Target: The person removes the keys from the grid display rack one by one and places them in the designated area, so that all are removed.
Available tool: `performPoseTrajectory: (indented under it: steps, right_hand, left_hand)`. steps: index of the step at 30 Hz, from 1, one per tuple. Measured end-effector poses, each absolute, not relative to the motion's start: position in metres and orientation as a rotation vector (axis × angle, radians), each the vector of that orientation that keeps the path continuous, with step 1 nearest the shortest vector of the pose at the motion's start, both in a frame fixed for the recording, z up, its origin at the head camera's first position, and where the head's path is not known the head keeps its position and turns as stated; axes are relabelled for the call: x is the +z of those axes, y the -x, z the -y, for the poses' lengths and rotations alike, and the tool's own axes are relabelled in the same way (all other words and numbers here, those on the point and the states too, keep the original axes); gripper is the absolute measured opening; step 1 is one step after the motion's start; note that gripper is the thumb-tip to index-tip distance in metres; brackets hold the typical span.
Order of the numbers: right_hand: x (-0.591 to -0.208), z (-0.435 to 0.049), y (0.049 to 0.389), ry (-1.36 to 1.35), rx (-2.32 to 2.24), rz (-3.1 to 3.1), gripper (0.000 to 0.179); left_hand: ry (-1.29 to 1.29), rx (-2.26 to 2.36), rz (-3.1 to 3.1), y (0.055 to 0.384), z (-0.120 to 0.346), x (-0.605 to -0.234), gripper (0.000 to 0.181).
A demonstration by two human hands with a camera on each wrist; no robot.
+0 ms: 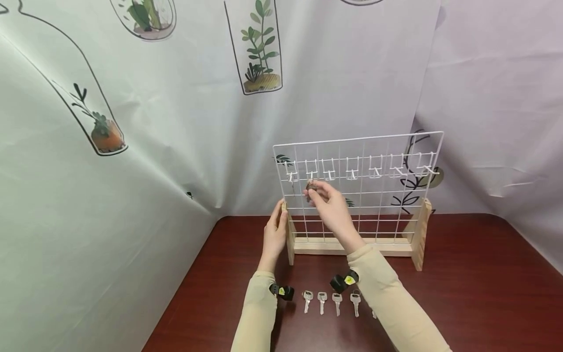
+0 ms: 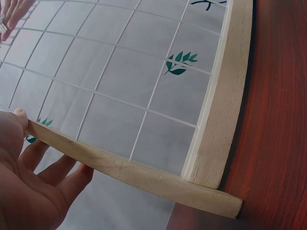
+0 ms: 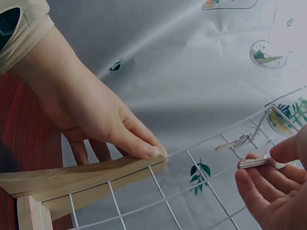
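A white wire grid rack (image 1: pixel 358 139) with a row of hooks stands in a wooden base. My left hand (image 1: pixel 274 234) grips the rack's left wooden side post (image 2: pixel 110 165), thumb on one face and fingers on the other. Up by the second hook from the left, my right hand (image 1: pixel 333 208) pinches a silver key (image 3: pixel 256 163) between thumb and fingers. Another key (image 3: pixel 233 142) hangs from the leftmost hook. Whether the held key's ring touches the hook is hidden by the fingers.
Several silver keys (image 1: pixel 322 303) lie in a row on the dark red table (image 1: pixel 475 283), in front of the rack. The right forearm partly covers the last one. More white hooks (image 1: pixel 375 172) run rightward along the grid. Behind hangs a pale cloth (image 1: pixel 184 107) printed with plants.
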State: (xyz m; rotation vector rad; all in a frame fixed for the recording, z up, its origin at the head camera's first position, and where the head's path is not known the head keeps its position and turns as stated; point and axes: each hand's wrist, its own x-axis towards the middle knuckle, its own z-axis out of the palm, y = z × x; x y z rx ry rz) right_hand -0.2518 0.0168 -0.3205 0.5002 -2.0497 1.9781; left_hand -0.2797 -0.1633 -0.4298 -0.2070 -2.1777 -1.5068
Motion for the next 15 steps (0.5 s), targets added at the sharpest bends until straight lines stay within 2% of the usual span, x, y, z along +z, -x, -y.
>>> performPoseTrajectory:
  steps: [15]
  right_hand:
    - [-0.3145,-0.0236,0.245,-0.5,1.997,2.058,0.031]
  left_hand:
    - [0.199,-1.495,2.182,0.2778,0.1634,-0.4289,0.043]
